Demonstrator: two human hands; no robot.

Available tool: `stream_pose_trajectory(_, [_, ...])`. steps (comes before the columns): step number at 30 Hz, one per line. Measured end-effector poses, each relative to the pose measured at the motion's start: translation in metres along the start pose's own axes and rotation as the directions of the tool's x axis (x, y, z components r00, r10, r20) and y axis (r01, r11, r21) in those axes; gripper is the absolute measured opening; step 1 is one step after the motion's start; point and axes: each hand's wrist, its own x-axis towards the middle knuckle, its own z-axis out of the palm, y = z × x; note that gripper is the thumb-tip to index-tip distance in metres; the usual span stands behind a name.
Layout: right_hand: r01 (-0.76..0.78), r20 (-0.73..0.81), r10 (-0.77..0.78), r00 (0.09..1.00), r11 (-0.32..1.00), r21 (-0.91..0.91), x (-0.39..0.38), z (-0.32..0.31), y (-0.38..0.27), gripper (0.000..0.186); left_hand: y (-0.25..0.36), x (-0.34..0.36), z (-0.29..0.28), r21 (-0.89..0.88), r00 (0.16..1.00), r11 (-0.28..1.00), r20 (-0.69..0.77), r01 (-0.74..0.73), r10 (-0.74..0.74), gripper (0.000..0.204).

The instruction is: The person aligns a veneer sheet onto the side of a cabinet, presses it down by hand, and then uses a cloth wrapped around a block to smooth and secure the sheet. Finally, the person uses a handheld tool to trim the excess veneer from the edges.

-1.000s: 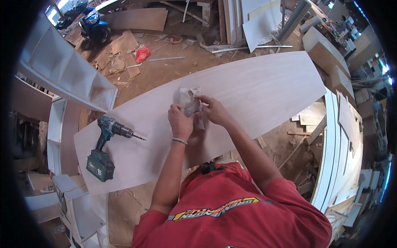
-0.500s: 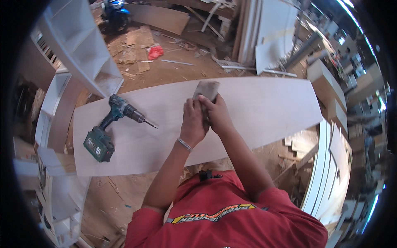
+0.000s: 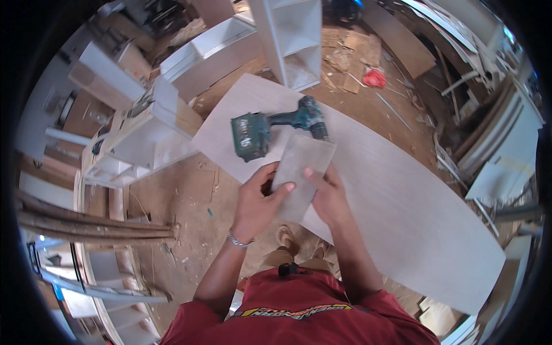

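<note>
Both hands hold a flat, grey-beige rectangular block (image 3: 305, 156), tilted above the near edge of a pale board. My left hand (image 3: 257, 201) grips its left side, with the thumb lying across the face. On the right side, my right hand (image 3: 331, 198) presses its thumb on the face, with the other fingers mostly hidden behind. The block's exact kind is unclear. Just beyond it, a green and black cordless drill (image 3: 300, 117) lies on the long pale board (image 3: 402, 190). The drill's front tip is hidden behind the block.
A white open shelf unit (image 3: 296, 34) stands past the board's far edge. More pale cabinet frames (image 3: 144, 138) are at left, near long brown strips (image 3: 103, 224). A red plastic bag (image 3: 374, 78) and wood scraps lie on the floor. Sheets (image 3: 500, 144) lean at far right.
My view has turned left, so the board and drill appear further right and slanted. The block has come nearer to me, its broad face now showing between my hands.
</note>
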Motion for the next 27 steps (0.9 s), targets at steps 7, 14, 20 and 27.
stream_pose_trajectory(7, [-0.378,0.141,0.379,0.915,0.925,-0.036,0.030,0.122,0.086,0.070,-0.027,-0.022,-0.140,-0.005,0.968,0.999,-0.249,-0.031,0.029,0.058])
stream_pose_trajectory(14, [-0.504,0.334,0.560,0.758,0.828,-0.245,0.110,0.274,0.218,0.066,-0.065,-0.034,-0.345,-0.011,0.968,0.999,-0.249,-0.045,0.041,0.088])
stream_pose_trajectory(20, [-0.503,0.481,0.431,0.763,0.864,0.023,0.181,0.407,0.298,0.058,-0.068,0.006,-0.498,-0.274,0.956,0.962,-0.284,-0.004,-0.077,0.091])
stream_pose_trajectory(27, [-0.411,0.283,0.373,0.884,0.908,0.086,0.307,0.412,0.339,0.060,-0.130,0.105,-0.564,-0.276,0.981,0.950,-0.087,0.145,-0.175,0.074])
